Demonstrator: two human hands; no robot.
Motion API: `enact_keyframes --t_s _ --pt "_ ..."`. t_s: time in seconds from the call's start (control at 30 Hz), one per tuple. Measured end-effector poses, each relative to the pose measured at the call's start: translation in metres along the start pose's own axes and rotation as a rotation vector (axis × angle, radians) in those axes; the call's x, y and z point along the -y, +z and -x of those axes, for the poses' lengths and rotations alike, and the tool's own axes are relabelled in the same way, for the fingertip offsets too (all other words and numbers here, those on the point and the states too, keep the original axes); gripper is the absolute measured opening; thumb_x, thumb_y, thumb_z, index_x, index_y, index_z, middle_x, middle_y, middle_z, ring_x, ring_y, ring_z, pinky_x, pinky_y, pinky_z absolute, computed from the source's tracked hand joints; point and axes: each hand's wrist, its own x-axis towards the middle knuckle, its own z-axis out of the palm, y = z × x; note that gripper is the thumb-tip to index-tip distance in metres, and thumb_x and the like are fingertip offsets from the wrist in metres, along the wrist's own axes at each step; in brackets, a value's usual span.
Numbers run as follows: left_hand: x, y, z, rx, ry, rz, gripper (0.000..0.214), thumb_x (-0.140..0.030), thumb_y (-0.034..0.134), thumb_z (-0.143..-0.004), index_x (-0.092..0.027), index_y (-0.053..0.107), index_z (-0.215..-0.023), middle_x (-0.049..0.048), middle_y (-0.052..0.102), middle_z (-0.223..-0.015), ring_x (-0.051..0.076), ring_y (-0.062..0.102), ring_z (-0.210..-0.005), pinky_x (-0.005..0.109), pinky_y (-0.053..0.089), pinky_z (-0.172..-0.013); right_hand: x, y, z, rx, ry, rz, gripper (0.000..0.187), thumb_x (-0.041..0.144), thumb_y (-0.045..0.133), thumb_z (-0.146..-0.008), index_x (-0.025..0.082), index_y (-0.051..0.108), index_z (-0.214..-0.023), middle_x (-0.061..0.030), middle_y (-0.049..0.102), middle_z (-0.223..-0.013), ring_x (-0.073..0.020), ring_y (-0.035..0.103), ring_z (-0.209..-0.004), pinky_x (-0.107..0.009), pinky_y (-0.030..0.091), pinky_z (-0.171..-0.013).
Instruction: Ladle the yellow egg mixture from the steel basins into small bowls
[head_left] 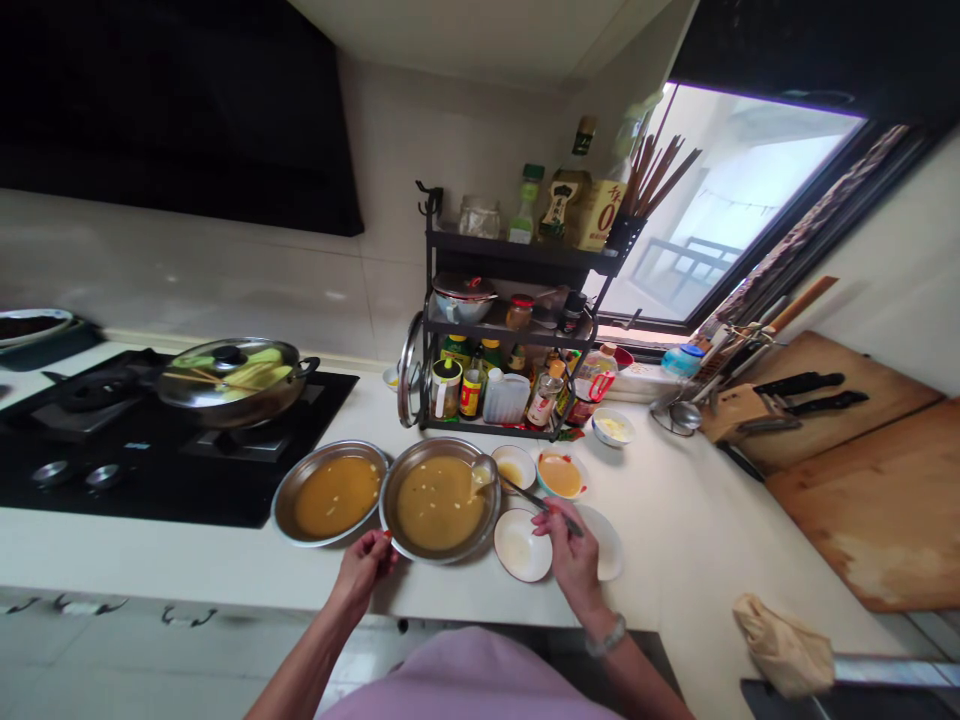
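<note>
My right hand (571, 558) grips the dark handle of a ladle (529, 497). The ladle's bowl is tilted over the right side of a metal basin (386, 510) of yellowish-brown liquid with pale bits floating in it, and some liquid seems to run down from it. At that basin's lower left rim, my left hand (366, 568) has its fingers closed on the edge. A second metal basin (279, 515) with orange-brown liquid stands to the left. By my right hand are a white bowl (519, 548), a small bowl of yellowish liquid (515, 468) and a bowl of orange liquid (562, 475).
A lidded pan (232, 395) with green pieces sits on the black stove (150, 490). Behind the basins stands a black rack (510, 325) of bottles and jars. A knife block (739, 410), cutting boards (870, 500) and a bowl (613, 428) are at the right.
</note>
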Motion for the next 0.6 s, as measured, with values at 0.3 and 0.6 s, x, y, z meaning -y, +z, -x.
enact_keyframes --t_s 0.3,0.6 --pt "-0.001 0.0 -0.001 0.002 -0.008 0.015 0.04 -0.047 0.075 -0.05 -0.018 0.05 -0.061 -0.0037 0.056 -0.047 0.008 0.048 -0.043 0.02 0.037 -0.048 -0.01 -0.015 -0.002 0.153 -0.377 0.224 0.026 0.017 0.044 -0.088 0.022 0.063 -0.106 -0.0074 0.062 -0.093 -0.0165 0.063 -0.078 -0.03 0.056 -0.064" --pt "0.002 -0.001 -0.003 0.009 0.001 0.015 0.041 -0.049 0.075 -0.05 -0.018 0.049 -0.06 -0.0033 0.056 -0.046 0.008 0.047 -0.042 0.02 0.035 -0.047 -0.044 -0.023 -0.02 0.005 -0.146 0.275 0.025 0.038 0.049 -0.085 0.019 0.065 -0.089 -0.0053 0.064 -0.08 -0.0165 0.063 -0.063 -0.032 0.054 -0.061"
